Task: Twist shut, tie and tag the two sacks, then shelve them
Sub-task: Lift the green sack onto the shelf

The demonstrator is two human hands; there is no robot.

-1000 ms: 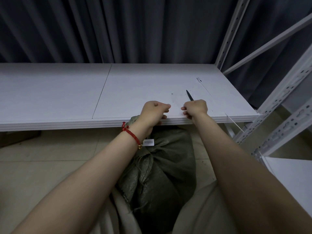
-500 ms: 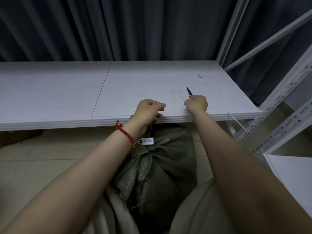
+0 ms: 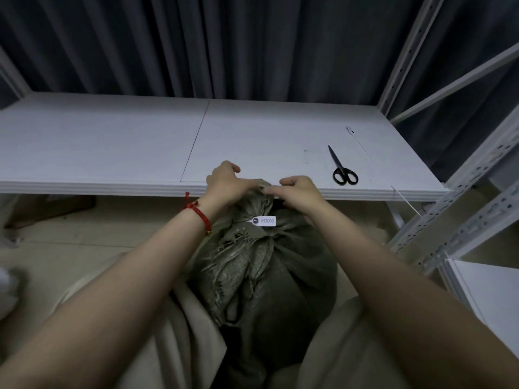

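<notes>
A dark green woven sack [image 3: 269, 282] stands between my knees in front of the white shelf [image 3: 112, 141]. Its neck is twisted and bunched, and a small white tag [image 3: 265, 221] hangs at the tie. My left hand [image 3: 224, 183], with a red cord bracelet on the wrist, grips the bunched top of the sack from the left. On the right side of that top rests my right hand [image 3: 299, 192], its fingers curled over the fabric. Black scissors [image 3: 341, 168] lie on the shelf to the right. Only this one sack is in view.
A thin white cable tie [image 3: 361, 143] lies on the shelf behind the scissors, and another [image 3: 405, 202] sticks out over the shelf's right corner. Perforated metal uprights [image 3: 477, 192] stand at the right. A dark curtain [image 3: 224, 46] hangs behind the shelf.
My right hand has let go of the scissors, which now lie on the shelf, and moved back to the sack's top. The left hand has also come down onto the bunched neck.
</notes>
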